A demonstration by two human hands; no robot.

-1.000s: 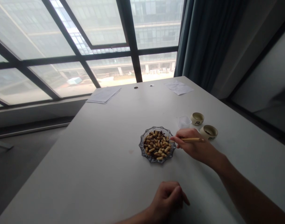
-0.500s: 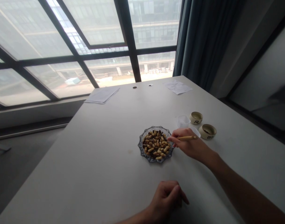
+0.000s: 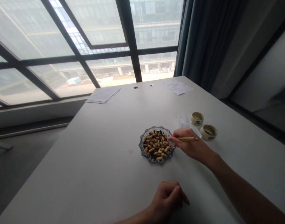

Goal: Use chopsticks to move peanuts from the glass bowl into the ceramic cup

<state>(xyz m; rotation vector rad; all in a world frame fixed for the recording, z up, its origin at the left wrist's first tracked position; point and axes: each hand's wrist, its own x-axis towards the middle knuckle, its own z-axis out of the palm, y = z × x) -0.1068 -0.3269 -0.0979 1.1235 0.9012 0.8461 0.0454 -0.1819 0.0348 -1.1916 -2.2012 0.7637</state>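
Your right hand (image 3: pixel 190 146) is closed on the wooden chopsticks (image 3: pixel 188 139), fingers gripped round them, the shaft lying across the hand with its back end pointing right. Just left of that hand sits the scalloped glass bowl (image 3: pixel 142 154), holding peanuts in their shells (image 3: pixel 156 144) with dark, smaller pieces among them; your fingertips are at the bowl's right rim, and whether the chopstick tips touch a nut is too small to tell. Your left hand (image 3: pixel 169 196) rests nearer you, below the bowl, its fingers loosely curled over the white table (image 3: pixel 105 161); you cannot tell whether its fingertips meet. Right beyond your right hand stands a clear plastic container (image 3: pixel 184 120), and a second pale container (image 3: pixel 196 132) is partly hidden behind the hand. To the right of these are two cream cups with dark markings: the farther cup (image 3: pixel 197 119) and the nearer cup (image 3: pixel 208 132), which has something dark inside. Well beyond both hands, a stack of papers (image 3: pixel 104 95) lies far to the left and some creased sheets (image 3: pixel 179 87) lie nearly straight ahead of your right hand, near the table's far edge.
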